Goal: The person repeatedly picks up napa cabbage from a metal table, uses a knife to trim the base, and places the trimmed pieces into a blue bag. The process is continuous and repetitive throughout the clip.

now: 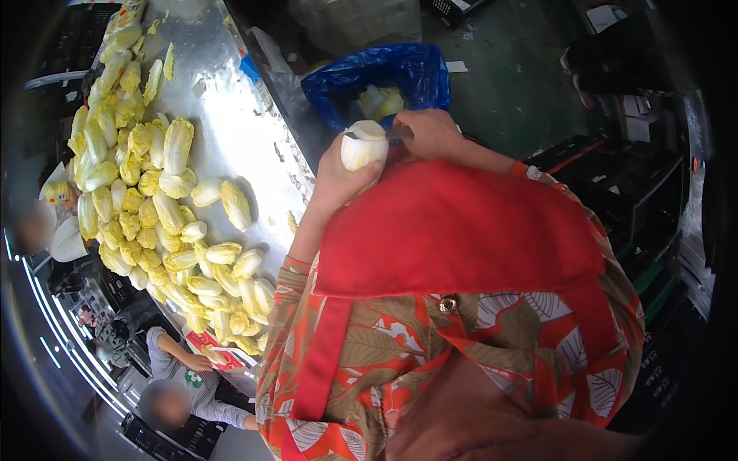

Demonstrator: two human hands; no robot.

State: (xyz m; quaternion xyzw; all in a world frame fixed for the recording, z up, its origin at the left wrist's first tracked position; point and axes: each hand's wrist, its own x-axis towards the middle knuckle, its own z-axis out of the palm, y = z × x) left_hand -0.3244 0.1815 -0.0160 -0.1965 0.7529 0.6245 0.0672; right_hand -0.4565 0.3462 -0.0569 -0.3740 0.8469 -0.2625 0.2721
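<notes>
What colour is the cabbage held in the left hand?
The cabbage is mostly white; the head view shows it best.

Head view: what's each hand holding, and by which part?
The left hand holds a cabbage around its side. The right hand holds a knife by the end hidden in its grip, presumably the handle.

Fisheye view from the wearer's head, facing down, left hand (335, 178) and right hand (432, 132) close, past the table's right edge (270, 123).

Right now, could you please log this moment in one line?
left hand: holds pale oval cabbage; right hand: holds flat metal knife at cabbage; blue plastic bag: open
</notes>
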